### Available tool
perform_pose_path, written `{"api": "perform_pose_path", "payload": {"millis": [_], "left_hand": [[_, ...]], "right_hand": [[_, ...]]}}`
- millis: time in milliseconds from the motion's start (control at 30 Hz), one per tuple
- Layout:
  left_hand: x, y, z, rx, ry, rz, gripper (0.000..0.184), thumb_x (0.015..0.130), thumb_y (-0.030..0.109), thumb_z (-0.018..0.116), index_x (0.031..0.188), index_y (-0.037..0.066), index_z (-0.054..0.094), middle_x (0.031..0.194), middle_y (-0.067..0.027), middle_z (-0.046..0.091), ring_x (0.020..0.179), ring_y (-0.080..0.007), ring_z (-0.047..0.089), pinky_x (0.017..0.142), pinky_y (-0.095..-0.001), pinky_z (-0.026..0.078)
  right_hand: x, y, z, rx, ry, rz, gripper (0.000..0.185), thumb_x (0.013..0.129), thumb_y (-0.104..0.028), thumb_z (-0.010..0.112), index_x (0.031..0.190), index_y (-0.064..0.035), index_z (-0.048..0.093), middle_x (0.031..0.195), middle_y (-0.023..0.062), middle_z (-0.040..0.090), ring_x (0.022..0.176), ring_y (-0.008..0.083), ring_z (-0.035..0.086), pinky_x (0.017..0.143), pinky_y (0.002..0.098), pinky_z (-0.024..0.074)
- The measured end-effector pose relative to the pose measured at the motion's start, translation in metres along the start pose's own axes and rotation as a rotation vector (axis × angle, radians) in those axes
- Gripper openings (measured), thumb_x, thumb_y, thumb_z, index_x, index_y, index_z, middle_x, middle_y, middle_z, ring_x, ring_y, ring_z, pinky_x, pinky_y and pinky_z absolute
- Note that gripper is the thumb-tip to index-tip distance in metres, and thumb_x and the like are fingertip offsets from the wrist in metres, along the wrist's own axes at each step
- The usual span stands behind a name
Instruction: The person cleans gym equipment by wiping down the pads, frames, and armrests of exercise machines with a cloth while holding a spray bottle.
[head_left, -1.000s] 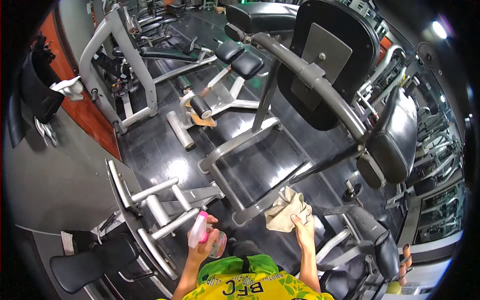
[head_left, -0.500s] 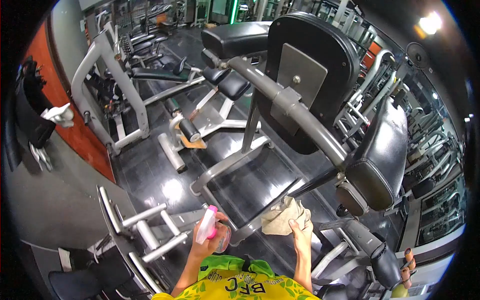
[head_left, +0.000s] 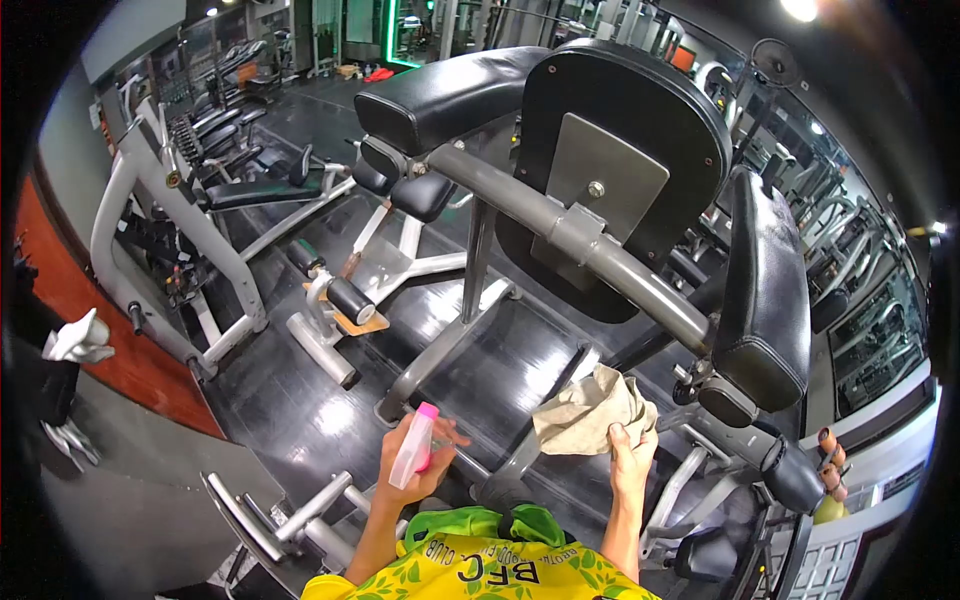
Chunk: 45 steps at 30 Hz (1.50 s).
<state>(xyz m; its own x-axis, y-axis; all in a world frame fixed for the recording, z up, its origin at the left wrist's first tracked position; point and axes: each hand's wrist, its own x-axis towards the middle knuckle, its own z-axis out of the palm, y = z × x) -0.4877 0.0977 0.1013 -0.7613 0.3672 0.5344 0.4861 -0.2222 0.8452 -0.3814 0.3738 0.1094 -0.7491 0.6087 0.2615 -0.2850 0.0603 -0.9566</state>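
Observation:
In my left hand [head_left: 398,456] is a spray bottle [head_left: 415,447] with a pink and white trigger head, held upright in front of my body. The bottle's lower part is mostly hidden by the hand. My right hand [head_left: 632,455] pinches a crumpled beige cloth [head_left: 590,412] with the thumb on top; the cloth hangs out to the left of the fingers. Beyond both hands stands a gym machine with a black backrest [head_left: 610,180], a grey metal crossbar [head_left: 520,200] and padded arms on the left [head_left: 450,95] and the right [head_left: 765,300]. Neither hand touches the machine.
A grey machine frame [head_left: 190,230] and a low bench with a black seat [head_left: 425,195] stand at the left on the dark floor [head_left: 335,415]. White metal bars [head_left: 310,510] lie close at lower left. A fan [head_left: 775,62] hangs at upper right.
The view has shifted so the machine appears larger and closer. My right hand and the cloth have moved slightly right and up in view; the spray bottle stays in my left hand.

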Motion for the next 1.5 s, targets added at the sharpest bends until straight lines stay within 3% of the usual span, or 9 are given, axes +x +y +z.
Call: {"api": "perform_pose_path", "payload": {"millis": [233, 367, 433, 500, 600, 700, 1033, 1200, 1500], "left_hand": [[0.02, -0.012, -0.014, -0.227, 0.111, -0.228, 0.025, 0.077, 0.0, 0.066, 0.096, 0.0, 0.05, 0.098, -0.0129, 0.061, 0.059, -0.0112, 0.059, 0.055, -0.0236, 0.046], [0.043, -0.021, -0.01, -0.255, 0.052, -0.162, 0.03, 0.077, 0.0, 0.067, 0.1, 0.0, 0.048, 0.102, -0.0135, 0.061, 0.052, -0.0054, 0.054, 0.049, -0.0205, 0.042], [0.058, -0.019, -0.003, -0.264, 0.06, -0.181, 0.029, 0.078, -0.001, 0.066, 0.101, -0.001, 0.049, 0.096, -0.0121, 0.063, 0.051, -0.0055, 0.054, 0.05, -0.0206, 0.043], [0.072, -0.019, 0.0, -0.264, 0.066, -0.201, 0.027, 0.078, -0.002, 0.065, 0.101, -0.001, 0.049, 0.089, -0.0107, 0.064, 0.05, -0.0055, 0.053, 0.05, -0.0208, 0.043], [0.089, -0.024, 0.009, -0.236, 0.035, -0.104, 0.023, 0.078, -0.004, 0.063, 0.099, -0.001, 0.053, 0.061, -0.004, 0.058, 0.05, -0.0058, 0.054, 0.049, -0.0216, 0.043], [0.103, -0.021, 0.011, -0.237, -0.006, -0.172, 0.021, 0.079, -0.003, 0.063, 0.097, -0.001, 0.054, 0.066, -0.0037, 0.059, 0.053, -0.006, 0.056, 0.049, -0.0216, 0.043], [0.161, -0.01, 0.02, -0.245, -0.113, -0.076, 0.033, 0.081, 0.004, 0.066, 0.111, -0.004, 0.053, 0.079, -0.003, 0.058, 0.055, -0.0064, 0.056, 0.049, -0.0191, 0.042], [0.177, -0.004, 0.015, -0.308, -0.115, -0.087, 0.024, 0.08, 0.006, 0.067, 0.099, -0.004, 0.055, 0.072, -0.004, 0.057, 0.058, -0.008, 0.058, 0.053, -0.0213, 0.044], [0.199, 0.024, -0.005, -0.307, -0.11, -0.035, 0.013, 0.082, 0.006, 0.066, 0.086, 0.0, 0.055, 0.065, -0.0031, 0.056, 0.054, -0.007, 0.054, 0.049, -0.0211, 0.04]], "right_hand": [[0.006, -0.001, 0.016, -0.063, 0.058, 0.022, 0.045, 0.08, -0.016, 0.069, 0.118, 0.0001, 0.051, 0.11, 0.0047, 0.059, 0.1, 0.0132, 0.055, 0.09, 0.0282, 0.0411], [0.018, -0.011, 0.024, -0.13, 0.15, -0.101, 0.032, 0.078, -0.014, 0.069, 0.106, -0.0001, 0.06, 0.096, 0.0038, 0.063, 0.088, 0.0108, 0.057, 0.08, 0.0263, 0.0442], [0.026, -0.019, 0.014, -0.59, 0.125, -0.162, 0.021, 0.072, -0.01, 0.071, 0.09, -0.0005, 0.064, 0.08, 0.0074, 0.064, 0.074, 0.0142, 0.059, 0.069, 0.0289, 0.0459], [0.049, -0.034, 0.018, -0.685, 0.008, -0.578, 0.015, 0.065, -0.003, 0.067, 0.077, 0.0018, 0.062, 0.066, 0.0114, 0.056, 0.061, 0.0291, 0.055, 0.059, 0.0325, 0.0439], [0.076, -0.061, 0.021, -0.848, -0.06, -0.779, 0.011, 0.066, -0.004, 0.066, 0.074, 0.0014, 0.061, 0.068, 0.011, 0.054, 0.062, 0.0293, 0.051, 0.062, 0.0358, 0.043], [0.104, -0.076, 0.026, -0.887, -0.078, -0.867, 0.013, 0.064, -0.006, 0.067, 0.074, 0.0009, 0.061, 0.078, 0.0115, 0.057, 0.072, 0.03, 0.052, 0.068, 0.0394, 0.0427], [0.123, -0.082, 0.025, -0.902, 0.016, -0.634, 0.033, 0.063, -0.005, 0.062, 0.096, -0.0002, 0.062, 0.097, 0.0143, 0.059, 0.095, 0.0342, 0.055, 0.1, 0.0492, 0.0355], [0.111, -0.074, 0.026, -0.604, 0.118, -0.489, 0.032, 0.069, -0.009, 0.067, 0.097, 0.0039, 0.061, 0.096, 0.0127, 0.059, 0.092, 0.0272, 0.057, 0.083, 0.0325, 0.0427], [0.091, -0.046, 0.033, -0.466, 0.355, -0.668, 0.04, 0.078, -0.025, 0.072, 0.102, 0.0052, 0.06, 0.102, 0.0113, 0.057, 0.095, 0.02, 0.055, 0.085, 0.0298, 0.0406]]}}
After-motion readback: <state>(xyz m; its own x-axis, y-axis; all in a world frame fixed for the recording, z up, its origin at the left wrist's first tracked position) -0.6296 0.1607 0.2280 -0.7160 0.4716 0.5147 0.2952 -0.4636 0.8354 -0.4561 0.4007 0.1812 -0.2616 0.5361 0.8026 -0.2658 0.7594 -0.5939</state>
